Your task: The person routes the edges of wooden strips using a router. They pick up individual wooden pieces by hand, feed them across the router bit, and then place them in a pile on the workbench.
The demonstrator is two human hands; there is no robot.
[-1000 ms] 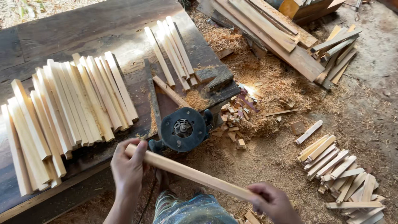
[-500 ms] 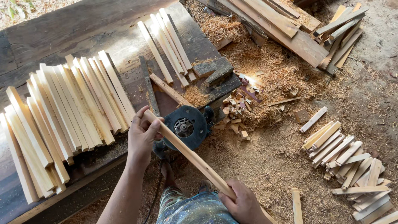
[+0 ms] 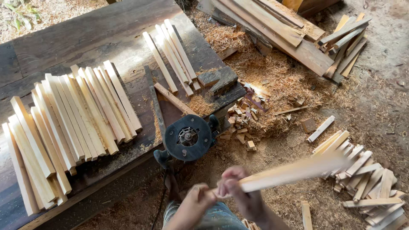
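Both hands meet low in the frame on one end of a pale wooden slat [image 3: 294, 170], which runs up and to the right over the sawdust floor [image 3: 272, 140], its far end blurred. The left hand [image 3: 191, 208] is closed on the near end, fingers curled round it; the right hand [image 3: 240, 191] is smeared by motion, and seems to be wrapped on the slat just beside the left, though its fingers cannot be made out. Just above the hands a round black power tool [image 3: 188, 137] sits at the edge of the dark workbench [image 3: 85, 38], base up, between the hands and the bench top. On the bench to the left lies a wide fan of cut slats [image 3: 68, 127], a smaller bundle [image 3: 170, 57] further back. To the right of the tool a scatter of small offcut blocks [image 3: 240, 123] rests in the shavings. On the floor at right, under the slat's far end, is a loose heap of short sticks [image 3: 366, 179]; long planks [image 3: 277, 30] lie at the top
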